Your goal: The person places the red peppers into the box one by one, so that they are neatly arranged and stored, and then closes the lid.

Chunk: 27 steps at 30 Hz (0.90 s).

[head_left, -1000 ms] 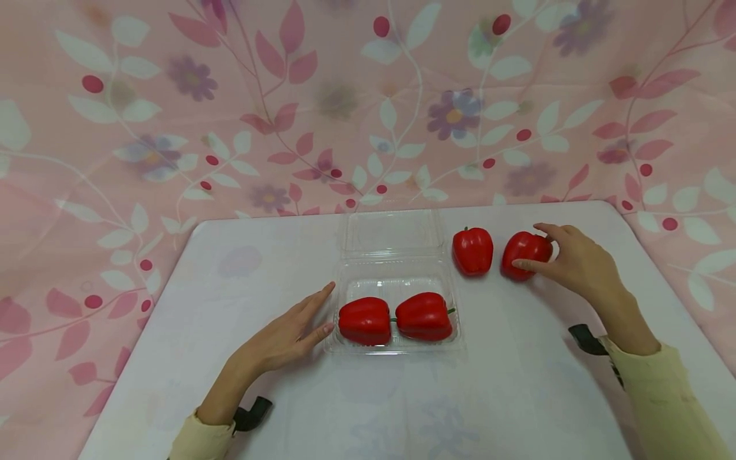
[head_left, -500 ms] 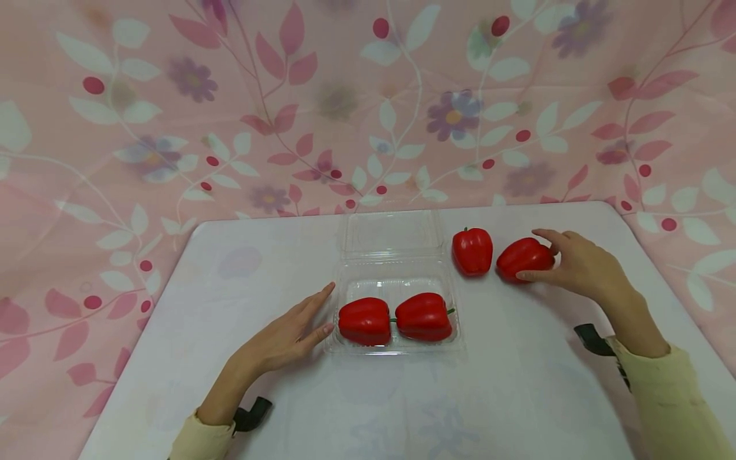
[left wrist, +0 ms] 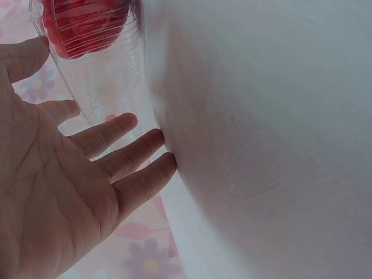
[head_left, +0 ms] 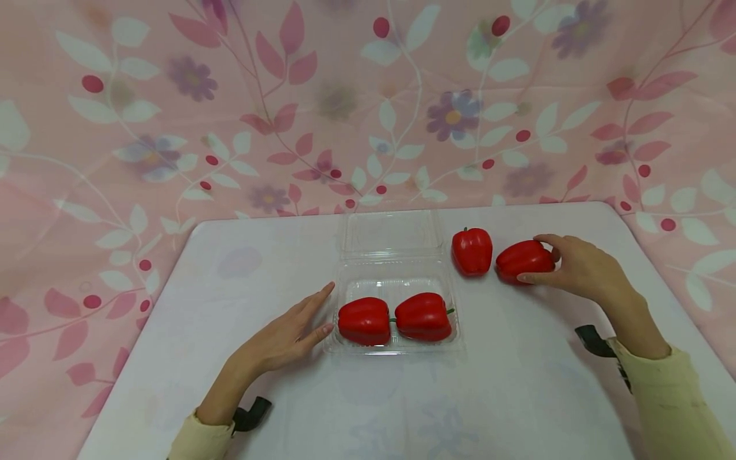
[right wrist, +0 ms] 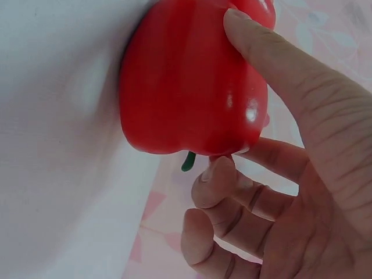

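On the table's right side my right hand [head_left: 583,265] holds a red bell pepper [head_left: 524,262] that lies on its side. In the right wrist view the thumb presses on the bell pepper [right wrist: 186,81], the other fingers are behind it, and its green stem [right wrist: 189,161] points toward the palm. Fingers spread, my left hand [head_left: 287,335] is at the left side of a clear plastic clamshell box [head_left: 397,350]. Two red bell peppers, one on the left [head_left: 364,321] and one on the right [head_left: 423,317], lie in the box's front half, stems pointing right.
Another red bell pepper [head_left: 472,252] stands upright between the box and my right hand. The box's lid [head_left: 393,233] lies folded back toward the far edge. A white cloth [head_left: 494,396] covers the table, and a pink floral curtain [head_left: 322,96] hangs behind it.
The bell pepper at my right hand has tipped from nearly upright onto its side, stem end toward the hand. My right hand has shifted slightly right and nearer; the left has stayed still.
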Motion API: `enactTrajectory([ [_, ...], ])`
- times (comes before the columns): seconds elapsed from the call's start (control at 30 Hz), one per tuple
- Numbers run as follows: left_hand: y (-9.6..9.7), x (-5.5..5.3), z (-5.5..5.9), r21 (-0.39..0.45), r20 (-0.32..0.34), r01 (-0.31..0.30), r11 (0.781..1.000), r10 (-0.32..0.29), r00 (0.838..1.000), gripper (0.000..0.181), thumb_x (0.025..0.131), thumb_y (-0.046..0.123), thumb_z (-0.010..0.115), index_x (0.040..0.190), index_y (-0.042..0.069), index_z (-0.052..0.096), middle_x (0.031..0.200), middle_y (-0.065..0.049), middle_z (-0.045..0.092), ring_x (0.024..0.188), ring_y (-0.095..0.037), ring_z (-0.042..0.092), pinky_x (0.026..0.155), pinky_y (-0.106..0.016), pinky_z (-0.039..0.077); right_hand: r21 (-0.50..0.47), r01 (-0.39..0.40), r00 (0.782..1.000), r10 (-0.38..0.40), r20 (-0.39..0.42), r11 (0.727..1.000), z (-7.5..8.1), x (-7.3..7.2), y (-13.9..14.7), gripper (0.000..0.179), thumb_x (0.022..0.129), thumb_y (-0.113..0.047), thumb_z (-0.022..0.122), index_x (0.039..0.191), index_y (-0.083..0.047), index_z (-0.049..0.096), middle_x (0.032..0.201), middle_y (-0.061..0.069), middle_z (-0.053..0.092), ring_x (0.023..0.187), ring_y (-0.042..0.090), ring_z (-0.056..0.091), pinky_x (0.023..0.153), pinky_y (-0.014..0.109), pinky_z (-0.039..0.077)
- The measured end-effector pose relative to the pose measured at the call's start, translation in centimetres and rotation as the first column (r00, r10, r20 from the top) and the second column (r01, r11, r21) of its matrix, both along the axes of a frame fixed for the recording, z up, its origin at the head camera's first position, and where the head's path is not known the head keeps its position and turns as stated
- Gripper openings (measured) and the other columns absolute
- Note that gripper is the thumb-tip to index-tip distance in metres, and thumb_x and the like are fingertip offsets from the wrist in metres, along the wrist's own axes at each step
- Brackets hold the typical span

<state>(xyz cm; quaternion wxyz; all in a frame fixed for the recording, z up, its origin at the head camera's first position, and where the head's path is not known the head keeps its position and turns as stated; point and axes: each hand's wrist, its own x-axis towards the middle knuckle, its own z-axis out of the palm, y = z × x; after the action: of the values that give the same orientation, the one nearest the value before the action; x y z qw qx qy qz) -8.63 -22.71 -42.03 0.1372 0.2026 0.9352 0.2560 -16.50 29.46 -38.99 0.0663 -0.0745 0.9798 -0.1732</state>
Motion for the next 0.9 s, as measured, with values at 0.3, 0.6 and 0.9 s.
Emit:
enactTrajectory([
  [0.3,0.0,0.0,0.2,-0.001,0.008,-0.003,1.0,0.003,1.0,0.075,0.096,0.061,0.046,0.159,0.038,0.01,0.16,0.001,0.025,0.144,-0.027,0.03,0.105,-0.062,0.036,-0.028,0.025,0.998,-0.026,-0.057,0.999,-0.3,0.2,0.0,0.086,0.072,-0.059,0.08,0.131,-0.002,0.053,0.097,0.018,0.06,0.082,0.032,0.055,0.054,0.038,0.052],
  [0.6,0.1,-0.1,0.3,-0.003,0.003,-0.001,1.0,0.001,1.0,0.076,0.096,0.061,0.045,0.159,0.037,0.011,0.161,0.002,0.025,0.144,-0.027,0.03,0.105,-0.062,0.036,-0.044,0.053,0.993,-0.057,-0.103,0.998,0.3,0.3,0.1,0.089,0.072,-0.062,0.079,0.131,-0.001,0.052,0.098,0.02,0.06,0.079,0.032,0.056,0.053,0.039,0.052],
  [0.9,0.1,-0.1,0.2,-0.001,0.005,0.005,1.0,-0.005,1.0,0.075,0.096,0.062,0.044,0.159,0.037,0.011,0.161,0.003,0.024,0.144,-0.026,0.029,0.106,-0.061,0.035,-0.076,0.079,0.983,-0.09,-0.158,0.994,1.5,0.9,-0.4,0.089,0.072,-0.063,0.078,0.133,-0.003,0.052,0.097,0.017,0.061,0.079,0.031,0.055,0.051,0.034,0.047],
])
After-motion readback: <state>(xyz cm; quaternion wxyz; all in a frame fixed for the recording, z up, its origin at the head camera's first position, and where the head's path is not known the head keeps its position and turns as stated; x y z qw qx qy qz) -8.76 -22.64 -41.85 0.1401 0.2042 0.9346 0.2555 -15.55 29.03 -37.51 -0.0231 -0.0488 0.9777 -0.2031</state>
